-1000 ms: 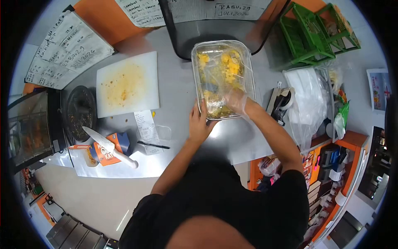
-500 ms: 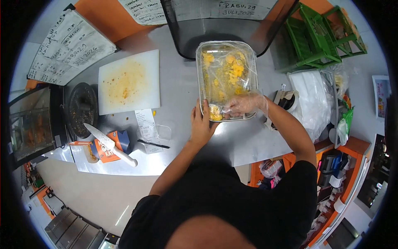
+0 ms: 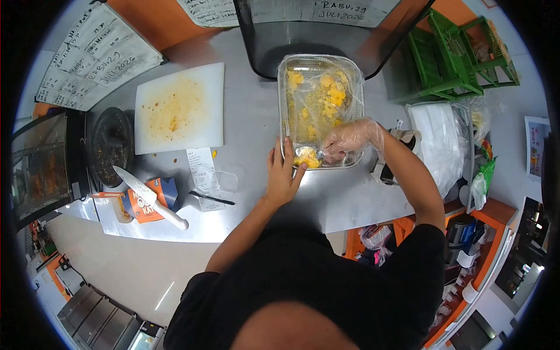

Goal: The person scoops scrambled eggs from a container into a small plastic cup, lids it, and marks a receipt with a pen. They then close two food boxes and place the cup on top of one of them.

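A clear rectangular tray (image 3: pixel 284 105) lined with plastic film holds yellow food pieces (image 3: pixel 330 95). It sits on the steel counter in front of me. My left hand (image 3: pixel 282 173), bare, rests flat against the tray's near left corner. My right hand (image 3: pixel 347 140) wears a thin plastic glove and reaches into the tray's near end, its fingers curled by a yellow lump (image 3: pixel 307 156). Whether the fingers grip food is hard to tell.
A stained white cutting board (image 3: pixel 179 108) lies to the left. Near the counter's front edge are a knife (image 3: pixel 149 197), an orange box (image 3: pixel 143 201), a receipt (image 3: pixel 201 169) and a pen (image 3: pixel 212 198). Green racks (image 3: pixel 452 55) and plastic bags (image 3: pixel 437 140) stand at the right.
My gloved right hand has drawn back from the tray's middle to its near end, gathering yellow food there. My left hand stays at the tray's corner.
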The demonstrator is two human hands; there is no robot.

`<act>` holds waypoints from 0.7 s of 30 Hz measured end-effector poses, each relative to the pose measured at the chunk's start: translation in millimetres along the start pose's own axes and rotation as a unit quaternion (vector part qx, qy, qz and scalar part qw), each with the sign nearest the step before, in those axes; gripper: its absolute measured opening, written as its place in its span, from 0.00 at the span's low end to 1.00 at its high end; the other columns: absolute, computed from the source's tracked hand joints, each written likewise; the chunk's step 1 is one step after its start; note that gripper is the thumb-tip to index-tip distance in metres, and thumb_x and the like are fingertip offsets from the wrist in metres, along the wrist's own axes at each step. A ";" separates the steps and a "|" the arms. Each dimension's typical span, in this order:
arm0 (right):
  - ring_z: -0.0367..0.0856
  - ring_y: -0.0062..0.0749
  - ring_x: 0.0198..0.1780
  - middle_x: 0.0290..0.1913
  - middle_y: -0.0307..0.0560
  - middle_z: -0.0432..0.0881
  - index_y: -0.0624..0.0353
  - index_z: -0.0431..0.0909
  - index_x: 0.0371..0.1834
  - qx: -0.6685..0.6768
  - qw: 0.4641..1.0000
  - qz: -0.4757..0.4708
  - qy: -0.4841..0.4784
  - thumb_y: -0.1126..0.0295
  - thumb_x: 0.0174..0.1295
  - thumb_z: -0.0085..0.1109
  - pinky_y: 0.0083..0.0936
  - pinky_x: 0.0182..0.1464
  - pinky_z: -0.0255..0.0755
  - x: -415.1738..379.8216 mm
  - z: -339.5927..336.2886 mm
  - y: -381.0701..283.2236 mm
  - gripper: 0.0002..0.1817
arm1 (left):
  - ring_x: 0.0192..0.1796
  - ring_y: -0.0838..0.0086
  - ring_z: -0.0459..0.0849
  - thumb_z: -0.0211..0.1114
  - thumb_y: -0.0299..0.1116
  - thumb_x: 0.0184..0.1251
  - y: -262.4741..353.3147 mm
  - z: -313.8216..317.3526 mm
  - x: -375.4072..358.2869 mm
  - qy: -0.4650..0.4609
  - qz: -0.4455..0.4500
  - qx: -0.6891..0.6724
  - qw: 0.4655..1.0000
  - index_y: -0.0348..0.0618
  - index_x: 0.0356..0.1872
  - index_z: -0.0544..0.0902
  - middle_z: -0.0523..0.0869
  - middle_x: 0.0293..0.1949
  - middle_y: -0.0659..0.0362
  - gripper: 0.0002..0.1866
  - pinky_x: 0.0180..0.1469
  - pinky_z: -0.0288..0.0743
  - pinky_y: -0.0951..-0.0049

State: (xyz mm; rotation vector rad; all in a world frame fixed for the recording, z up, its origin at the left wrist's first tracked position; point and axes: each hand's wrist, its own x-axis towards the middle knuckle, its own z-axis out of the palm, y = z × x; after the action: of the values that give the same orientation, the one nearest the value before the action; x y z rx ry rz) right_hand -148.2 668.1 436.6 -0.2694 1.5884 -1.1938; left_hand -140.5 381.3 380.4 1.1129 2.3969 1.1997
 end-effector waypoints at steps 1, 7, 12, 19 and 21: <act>0.73 0.25 0.31 0.24 0.36 0.74 0.67 0.85 0.44 -0.005 1.000 0.001 0.001 0.62 0.76 0.55 0.26 0.43 0.73 0.4 -2.6 1.4 0.17 | 0.80 0.38 0.59 0.59 0.46 0.80 -2.6 0.5 1.1 0.002 0.001 -0.002 1.000 0.28 0.82 0.53 0.60 0.79 0.34 0.42 0.77 0.50 0.35; 0.69 0.22 0.30 0.24 0.33 0.70 0.65 0.83 0.40 0.144 0.987 -0.068 0.008 0.62 0.81 0.51 0.25 0.40 0.67 4.8 2.5 20.5 0.18 | 0.80 0.39 0.58 0.62 0.53 0.77 6.0 -2.6 3.7 0.010 -0.022 -0.011 1.000 0.31 0.82 0.54 0.57 0.80 0.33 0.46 0.78 0.48 0.35; 0.67 0.22 0.30 0.25 0.33 0.68 0.60 0.76 0.32 0.172 0.978 -0.073 0.090 0.62 0.81 0.50 0.24 0.39 0.65 -0.8 21.5 22.6 0.18 | 0.79 0.40 0.60 0.64 0.54 0.75 19.8 8.0 13.7 0.050 -0.059 0.025 0.997 0.31 0.81 0.57 0.59 0.79 0.32 0.46 0.78 0.48 0.37; 0.68 0.22 0.31 0.26 0.33 0.70 0.63 0.80 0.39 0.062 0.995 -0.065 0.038 0.62 0.82 0.51 0.25 0.40 0.67 -5.8 10.9 15.2 0.17 | 0.78 0.46 0.64 0.58 0.47 0.81 -0.1 11.7 12.9 0.021 -0.051 0.028 0.998 0.43 0.82 0.62 0.64 0.78 0.37 0.36 0.77 0.50 0.39; 0.71 0.22 0.31 0.26 0.35 0.74 0.63 0.81 0.40 0.081 0.995 -0.042 0.034 0.62 0.82 0.51 0.24 0.42 0.70 -8.6 9.4 16.9 0.17 | 0.77 0.47 0.65 0.57 0.47 0.81 3.6 12.2 12.4 0.028 -0.054 0.019 0.998 0.45 0.83 0.62 0.64 0.78 0.37 0.35 0.77 0.50 0.39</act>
State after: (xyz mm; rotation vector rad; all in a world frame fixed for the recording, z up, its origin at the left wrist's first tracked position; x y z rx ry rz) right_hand -130.4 676.9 429.1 -0.1937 1.5400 -1.4033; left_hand -140.9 398.7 376.9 0.9585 2.4974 1.1688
